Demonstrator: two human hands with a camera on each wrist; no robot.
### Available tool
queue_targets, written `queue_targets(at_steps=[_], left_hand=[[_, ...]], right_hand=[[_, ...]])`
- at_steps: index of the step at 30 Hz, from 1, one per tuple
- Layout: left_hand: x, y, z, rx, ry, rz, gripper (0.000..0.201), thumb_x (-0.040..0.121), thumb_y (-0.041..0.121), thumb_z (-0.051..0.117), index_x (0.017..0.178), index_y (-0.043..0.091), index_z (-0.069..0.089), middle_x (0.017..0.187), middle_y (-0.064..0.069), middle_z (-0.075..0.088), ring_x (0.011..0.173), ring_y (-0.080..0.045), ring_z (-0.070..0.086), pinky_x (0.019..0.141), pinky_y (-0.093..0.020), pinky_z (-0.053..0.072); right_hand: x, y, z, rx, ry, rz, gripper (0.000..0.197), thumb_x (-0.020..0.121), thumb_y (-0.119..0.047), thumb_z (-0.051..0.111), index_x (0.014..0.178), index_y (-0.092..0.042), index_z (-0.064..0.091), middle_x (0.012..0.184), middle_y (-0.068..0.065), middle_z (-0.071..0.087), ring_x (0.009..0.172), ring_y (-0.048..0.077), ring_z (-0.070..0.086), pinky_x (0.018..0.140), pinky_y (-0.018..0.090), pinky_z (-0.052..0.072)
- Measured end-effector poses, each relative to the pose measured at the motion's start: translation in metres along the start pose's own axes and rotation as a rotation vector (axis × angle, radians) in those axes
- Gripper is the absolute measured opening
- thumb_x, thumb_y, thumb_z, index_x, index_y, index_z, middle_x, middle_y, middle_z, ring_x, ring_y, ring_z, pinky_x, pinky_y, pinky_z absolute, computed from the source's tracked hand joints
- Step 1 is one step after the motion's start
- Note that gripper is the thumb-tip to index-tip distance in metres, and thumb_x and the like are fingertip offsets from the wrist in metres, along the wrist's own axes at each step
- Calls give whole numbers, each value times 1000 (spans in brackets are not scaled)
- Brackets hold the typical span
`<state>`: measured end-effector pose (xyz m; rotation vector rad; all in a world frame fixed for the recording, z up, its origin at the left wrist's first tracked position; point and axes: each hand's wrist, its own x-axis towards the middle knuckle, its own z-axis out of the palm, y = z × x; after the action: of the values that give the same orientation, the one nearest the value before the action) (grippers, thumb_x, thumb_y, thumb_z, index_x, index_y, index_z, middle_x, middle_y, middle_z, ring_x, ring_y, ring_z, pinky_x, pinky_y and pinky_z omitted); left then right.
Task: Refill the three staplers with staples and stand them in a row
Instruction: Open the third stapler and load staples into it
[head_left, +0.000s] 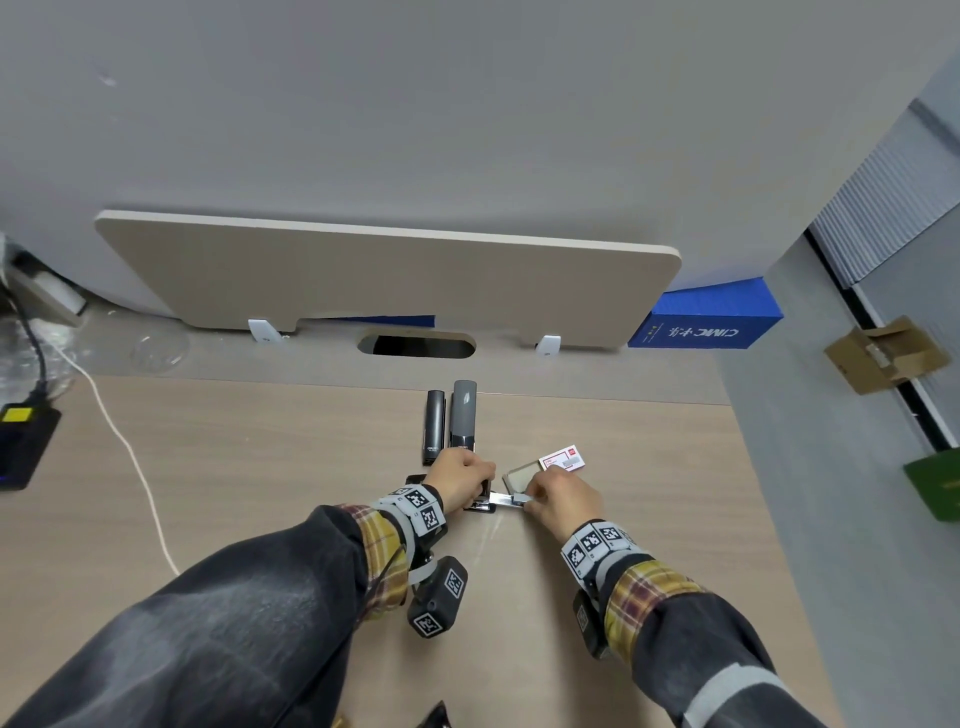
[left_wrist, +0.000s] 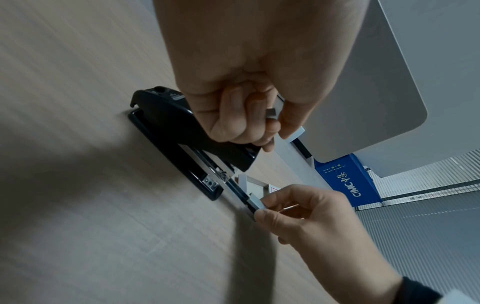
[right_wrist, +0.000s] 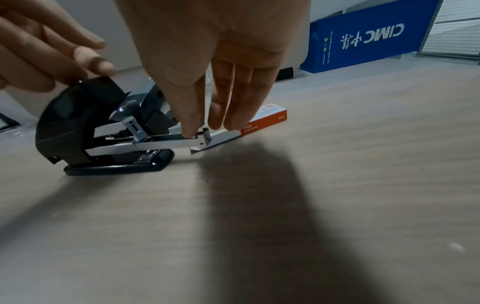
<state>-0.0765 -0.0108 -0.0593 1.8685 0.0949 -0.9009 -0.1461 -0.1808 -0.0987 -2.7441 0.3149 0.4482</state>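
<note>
A black stapler lies crosswise on the wooden desk, its silver staple tray slid out to the right. My left hand grips the stapler's top from above. The thumb and forefinger of my right hand pinch the tray's outer end; its other fingers hang straight. Just behind the tray lie a red-and-white staple box and its pulled-out inner sleeve. Farther back a slim black stapler and a grey stapler sit side by side.
A beige divider panel and a cable slot close off the back of the desk. A blue CIMC box stands at the back right. At the left are a white cable and a black device. The desk ends at the right.
</note>
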Motion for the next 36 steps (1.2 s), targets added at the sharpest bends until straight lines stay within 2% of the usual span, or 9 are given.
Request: queue_targets(at_steps=[9, 14, 16, 20, 23, 25, 29, 33, 36], left_hand=[[-1, 2, 1, -16, -4, -13, 19, 95, 16, 55, 83, 2, 58, 52, -6, 44, 24, -4, 34, 29, -12, 26], [-2, 3, 0, -13, -12, -21, 19, 95, 17, 56, 81, 4, 58, 53, -6, 45, 24, -5, 34, 30, -13, 27], [-3, 4, 0, -26, -12, -29, 18, 94, 15, 57, 79, 5, 56, 53, -6, 45, 24, -4, 35, 30, -12, 27], [-5, 7, 1, -51, -29, -56, 15, 91, 9, 56, 76, 9, 56, 54, -6, 47, 27, -7, 37, 32, -14, 28], [-9, 9, 0, -95, -83, -51, 15, 91, 6, 50, 80, 8, 59, 55, -8, 50, 31, -12, 39, 34, -17, 29], [-11, 12, -2, -144, -118, -66, 22, 88, -1, 39, 84, 5, 60, 58, -12, 54, 35, -17, 47, 35, -19, 38], [-14, 14, -4, -191, -156, -89, 43, 76, -16, 27, 102, -1, 58, 75, -18, 61, 56, -27, 63, 55, -33, 59], [-15, 12, -1, -221, -147, -50, 39, 84, -16, 30, 107, 1, 57, 96, -22, 66, 73, -35, 68, 74, -43, 61], [-16, 15, -3, -243, -149, -26, 49, 81, -23, 32, 111, 8, 55, 103, -16, 63, 76, -36, 68, 74, -42, 61]], right_hand=[[0, 2, 9, -11, -1, -19, 10, 85, -33, 60, 90, -25, 63, 101, -4, 62, 97, 21, 60, 74, 32, 49], [-4, 1, 10, -15, -19, -43, 19, 85, -30, 60, 103, -25, 61, 108, -3, 59, 104, 21, 58, 77, 34, 50], [-7, -1, 10, 19, 31, -81, 27, 85, -29, 61, 111, -25, 60, 114, -3, 56, 108, 20, 54, 78, 35, 49], [-10, -9, 11, -17, 32, -226, 24, 86, -24, 56, 108, -27, 64, 115, -3, 50, 109, 20, 48, 77, 33, 45], [-12, -10, 10, -35, -27, -205, 28, 83, -22, 54, 110, -25, 65, 116, -1, 50, 111, 23, 48, 79, 34, 45], [-13, -9, 9, 3, -16, -184, 30, 83, -22, 54, 110, -27, 65, 116, -2, 51, 112, 21, 48, 81, 33, 46], [-14, -14, -7, 229, 89, -129, 34, 81, -19, 56, 111, -32, 66, 114, -10, 54, 106, 13, 52, 82, 31, 48], [-14, -28, -26, 319, 151, -143, 36, 81, -19, 55, 113, -34, 65, 106, -12, 58, 104, 8, 53, 81, 24, 43], [-17, -35, -32, 295, 143, -216, 40, 82, -17, 57, 118, -34, 62, 108, -9, 58, 106, 10, 51, 81, 21, 39]])
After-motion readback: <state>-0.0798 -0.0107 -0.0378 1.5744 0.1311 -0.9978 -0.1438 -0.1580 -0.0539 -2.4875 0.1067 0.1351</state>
